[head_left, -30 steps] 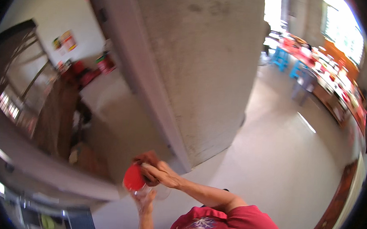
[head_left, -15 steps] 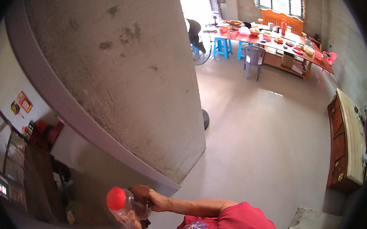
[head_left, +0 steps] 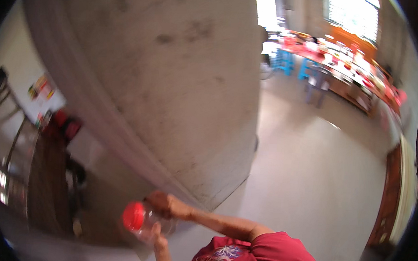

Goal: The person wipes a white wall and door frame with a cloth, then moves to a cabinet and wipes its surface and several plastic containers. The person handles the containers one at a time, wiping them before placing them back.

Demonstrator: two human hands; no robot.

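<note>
From up here I see both hands low in the picture, meeting on 1 clear plastic bottle [head_left: 151, 222] with a red cap [head_left: 133, 216]. The bottle lies nearly level, its long axis running left to right across my view, the cap end pointing to the person's left and slightly toward the camera. The right hand [head_left: 165, 205] comes in from the right along a bare forearm and closes over the top of the bottle's body, so I read it as grasping the bottle. The left hand [head_left: 158, 240] rises from the lower edge just under the bottle, its fingertips touching the underside near the shoulder; I cannot tell whether it truly grips or only props the bottle. Of the 2 hands, the left sits nearer the cap, which stands just up and to the left of its fingertips, while the right is a little further back along the body. A red shirt [head_left: 259, 255] fills the bottom edge. Behind the hands rises a broad grey concrete pillar [head_left: 173, 80], and well apart, far right, a long table [head_left: 347, 67] crowded with colourful things.
</note>
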